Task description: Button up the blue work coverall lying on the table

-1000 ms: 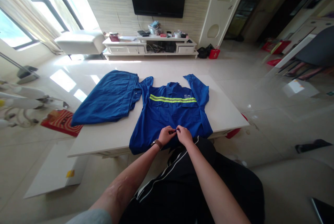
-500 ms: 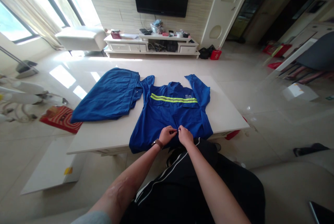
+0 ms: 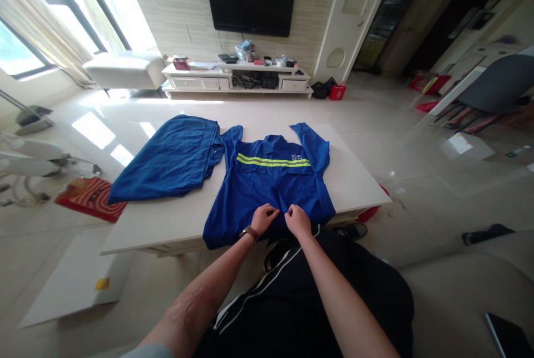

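Observation:
A blue work jacket [image 3: 275,180] with a yellow-green reflective stripe lies front up on the white table [image 3: 158,230], collar away from me, its lower part at the near edge. My left hand [image 3: 263,219], a brown-strapped band on the wrist, pinches the jacket's front near the bottom. Just right of it, my right hand [image 3: 297,220] pinches the other side of the front opening. A small gap shows between the two hands. Folded blue trousers [image 3: 167,160], as they appear, lie left of the jacket and overhang the table's left edge.
A red patterned bag [image 3: 89,199] is on the floor left of the table. A white box [image 3: 70,280] with a yellow label stands at the lower left. Beyond are a low TV cabinet [image 3: 200,84] and a red bag [image 3: 337,92]. My knees are close to the table.
My hands have moved slightly apart, each with its side of the jacket front. The view has shifted a little; the trousers lie as before.

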Action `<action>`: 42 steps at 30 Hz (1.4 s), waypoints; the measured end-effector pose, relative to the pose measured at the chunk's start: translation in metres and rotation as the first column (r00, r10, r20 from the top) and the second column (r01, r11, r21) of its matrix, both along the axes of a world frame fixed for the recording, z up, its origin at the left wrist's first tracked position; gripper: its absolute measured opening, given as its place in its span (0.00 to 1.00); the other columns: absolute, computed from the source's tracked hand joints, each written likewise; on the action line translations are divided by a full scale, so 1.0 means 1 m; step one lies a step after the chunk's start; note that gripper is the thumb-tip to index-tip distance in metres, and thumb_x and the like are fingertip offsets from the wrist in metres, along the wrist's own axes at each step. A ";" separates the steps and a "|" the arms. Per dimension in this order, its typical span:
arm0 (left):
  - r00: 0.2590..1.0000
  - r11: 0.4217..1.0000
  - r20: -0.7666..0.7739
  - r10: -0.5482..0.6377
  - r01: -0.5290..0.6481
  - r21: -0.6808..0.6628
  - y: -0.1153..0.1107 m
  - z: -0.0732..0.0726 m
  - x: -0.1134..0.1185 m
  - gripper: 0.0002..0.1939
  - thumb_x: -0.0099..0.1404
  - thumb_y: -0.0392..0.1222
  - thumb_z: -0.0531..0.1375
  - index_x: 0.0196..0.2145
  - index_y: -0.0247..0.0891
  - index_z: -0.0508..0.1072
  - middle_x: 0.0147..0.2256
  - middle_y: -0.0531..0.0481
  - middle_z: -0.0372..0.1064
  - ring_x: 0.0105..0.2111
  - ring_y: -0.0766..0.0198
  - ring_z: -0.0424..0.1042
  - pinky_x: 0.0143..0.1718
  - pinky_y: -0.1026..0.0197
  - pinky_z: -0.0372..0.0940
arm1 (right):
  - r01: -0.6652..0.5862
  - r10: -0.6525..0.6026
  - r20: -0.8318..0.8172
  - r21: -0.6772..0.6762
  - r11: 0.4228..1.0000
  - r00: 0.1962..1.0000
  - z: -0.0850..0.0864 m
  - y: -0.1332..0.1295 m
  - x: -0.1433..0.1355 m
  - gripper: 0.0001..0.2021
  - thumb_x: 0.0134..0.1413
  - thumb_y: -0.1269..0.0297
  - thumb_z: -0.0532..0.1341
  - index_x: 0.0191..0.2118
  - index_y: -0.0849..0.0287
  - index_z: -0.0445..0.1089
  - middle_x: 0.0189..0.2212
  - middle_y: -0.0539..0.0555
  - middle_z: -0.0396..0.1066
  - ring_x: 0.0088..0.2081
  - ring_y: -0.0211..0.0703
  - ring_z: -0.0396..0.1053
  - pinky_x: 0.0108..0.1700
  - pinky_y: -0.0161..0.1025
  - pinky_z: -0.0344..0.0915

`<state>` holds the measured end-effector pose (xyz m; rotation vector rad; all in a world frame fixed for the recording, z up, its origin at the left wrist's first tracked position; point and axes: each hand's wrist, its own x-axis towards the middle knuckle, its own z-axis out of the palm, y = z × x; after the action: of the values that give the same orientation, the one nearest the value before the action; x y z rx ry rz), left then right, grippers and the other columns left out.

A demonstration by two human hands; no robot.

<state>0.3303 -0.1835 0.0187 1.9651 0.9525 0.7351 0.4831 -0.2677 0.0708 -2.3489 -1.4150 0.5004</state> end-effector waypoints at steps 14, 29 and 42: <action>0.998 0.999 -0.051 -0.031 0.030 -0.016 -0.044 0.000 -0.021 0.11 0.57 0.29 0.60 0.34 0.39 0.80 0.32 0.51 0.74 0.32 0.64 0.71 0.37 0.62 0.64 | -0.215 0.233 -0.165 0.123 0.969 0.958 -0.016 -0.014 0.005 0.10 0.46 0.73 0.61 0.21 0.57 0.61 0.29 0.47 0.64 0.32 0.36 0.61 0.38 0.32 0.56; 0.981 0.807 0.149 0.128 -0.015 -0.590 0.033 0.003 0.036 0.20 0.58 0.56 0.70 0.28 0.38 0.69 0.20 0.55 0.67 0.21 0.67 0.70 0.26 0.63 0.68 | -0.228 0.255 -0.205 0.147 0.962 0.945 -0.001 0.000 -0.004 0.10 0.39 0.75 0.53 0.16 0.57 0.52 0.22 0.48 0.60 0.27 0.36 0.58 0.31 0.34 0.53; 0.907 0.756 0.400 0.133 0.168 -0.632 0.033 -0.009 0.014 0.19 0.58 0.52 0.69 0.39 0.34 0.78 0.31 0.46 0.77 0.30 0.63 0.76 0.34 0.61 0.72 | -0.017 0.013 -0.074 -0.047 0.999 0.997 0.001 0.020 -0.013 0.25 0.57 0.47 0.65 0.58 0.49 0.72 0.45 0.58 0.78 0.46 0.53 0.74 0.42 0.39 0.64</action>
<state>0.3442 -0.1507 0.0098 1.1231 0.7739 0.6575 0.4703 -0.2476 0.0723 -2.3331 -1.4029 0.6252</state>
